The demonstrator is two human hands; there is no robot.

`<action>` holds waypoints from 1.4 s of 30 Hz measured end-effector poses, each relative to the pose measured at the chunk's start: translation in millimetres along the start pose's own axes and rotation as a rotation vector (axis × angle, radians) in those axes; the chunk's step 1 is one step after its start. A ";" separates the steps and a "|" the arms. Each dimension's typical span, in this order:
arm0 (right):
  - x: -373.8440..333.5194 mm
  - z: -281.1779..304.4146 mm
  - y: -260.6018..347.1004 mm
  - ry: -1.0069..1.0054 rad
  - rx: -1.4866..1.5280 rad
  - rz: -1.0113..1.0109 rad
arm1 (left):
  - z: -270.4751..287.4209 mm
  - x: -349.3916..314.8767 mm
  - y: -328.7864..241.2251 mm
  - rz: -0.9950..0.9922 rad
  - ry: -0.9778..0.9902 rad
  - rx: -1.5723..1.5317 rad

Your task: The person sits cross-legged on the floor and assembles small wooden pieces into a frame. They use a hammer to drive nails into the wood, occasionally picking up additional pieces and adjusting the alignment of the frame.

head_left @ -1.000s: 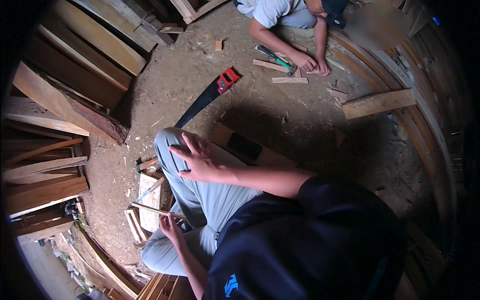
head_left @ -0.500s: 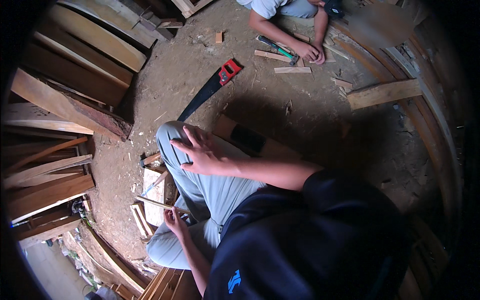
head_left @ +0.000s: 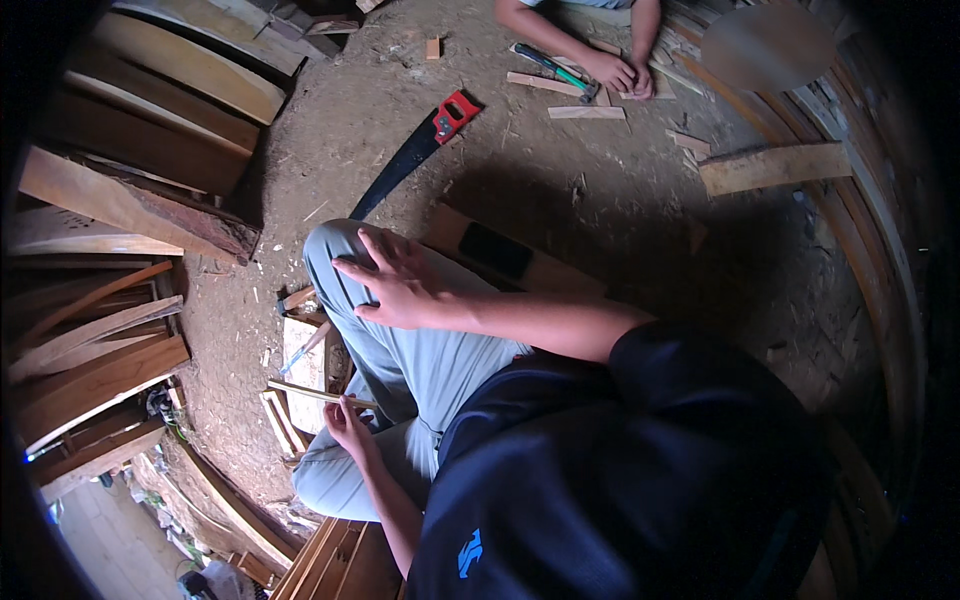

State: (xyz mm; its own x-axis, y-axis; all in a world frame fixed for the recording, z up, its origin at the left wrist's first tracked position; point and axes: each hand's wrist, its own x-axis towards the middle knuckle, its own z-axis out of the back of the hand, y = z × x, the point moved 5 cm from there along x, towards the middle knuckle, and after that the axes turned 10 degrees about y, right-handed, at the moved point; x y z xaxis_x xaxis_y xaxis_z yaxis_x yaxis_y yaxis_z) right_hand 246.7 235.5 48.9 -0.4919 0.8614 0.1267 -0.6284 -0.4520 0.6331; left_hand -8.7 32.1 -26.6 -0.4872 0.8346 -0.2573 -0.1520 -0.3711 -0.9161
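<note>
My left hand [head_left: 348, 428] pinches a thin wooden strip [head_left: 300, 390] between thumb and fingers, beside my folded leg. Spread over my raised knee, my right hand [head_left: 400, 288] is open and holds nothing. Under the strip's far end lies a pale wood block [head_left: 302, 356]. Across that block rests a slim wooden-handled tool [head_left: 312, 340] with a bluish end, its kind unclear. Close to my shin is a hammer [head_left: 294, 299] with a dark head, partly hidden by the leg. Short wood pieces [head_left: 284, 424] lie next to the block.
A red-handled handsaw [head_left: 410, 155] lies on the dirt floor beyond my knee. Behind the knee, a black flat rectangle [head_left: 495, 250] sits on a board. Planks [head_left: 150, 130] stack along the left. Another person's hands [head_left: 630, 78] work near a green-handled hammer [head_left: 555, 70] and wood strips.
The view has tilted a little, so the floor items appear higher. My left hand still pinches the strip, and my right hand stays on the knee.
</note>
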 end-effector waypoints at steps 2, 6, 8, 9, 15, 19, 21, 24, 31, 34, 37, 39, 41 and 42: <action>-1.0 -0.9 0.1 -0.003 0.007 -0.003 | 1.5 0.6 1.4 -0.012 0.002 0.026; -2.6 0.4 -1.6 -0.004 0.007 -0.012 | -0.6 1.6 2.1 -0.019 0.008 0.045; 0.0 1.6 -1.8 -0.013 0.020 0.000 | 5.9 6.9 10.2 -0.042 -0.002 0.067; -1.3 1.0 -1.6 -0.024 0.026 0.002 | 8.4 9.3 15.6 -0.055 -0.004 0.074; -5.4 24.7 -22.4 -0.083 0.139 0.116 | 11.2 7.3 25.6 0.041 0.026 0.056; 5.7 25.8 -93.1 -0.130 0.665 0.167 | 10.4 8.9 22.4 0.008 0.025 0.127; -1.6 23.8 -163.7 -0.165 0.724 -0.156 | 8.3 8.2 20.3 0.044 0.026 0.154; -22.2 47.1 -262.3 -0.531 0.568 -0.302 | 1.8 5.4 3.3 0.066 -0.013 0.202; -47.9 105.1 -382.0 -0.562 0.239 -0.658 | 13.0 9.4 6.3 0.203 -0.084 0.195; -42.7 118.5 -436.7 -0.613 0.088 -0.646 | 26.7 12.6 20.8 0.126 -0.125 0.237; -29.8 135.7 -474.7 -0.540 -0.064 -0.711 | 12.4 10.0 -1.9 0.180 -0.194 0.214; -22.8 153.6 -505.2 -0.564 -0.183 -0.692 | 1.1 10.8 -14.6 0.206 -0.232 0.189; -14.1 165.4 -535.7 -0.556 -0.326 -0.687 | 3.5 12.7 -13.1 0.219 -0.273 0.197; -9.8 169.5 -543.9 -0.554 -0.384 -0.701 | 6.4 13.2 -10.9 0.227 -0.294 0.201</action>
State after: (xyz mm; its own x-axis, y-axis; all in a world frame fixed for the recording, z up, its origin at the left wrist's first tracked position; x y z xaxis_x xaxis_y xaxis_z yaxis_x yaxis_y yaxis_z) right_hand 695.4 512.3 -167.2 0.3604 0.9065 0.2197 -0.8728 0.2447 0.4222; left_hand -19.0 44.6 -18.1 -0.7480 0.5812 -0.3205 -0.1630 -0.6289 -0.7602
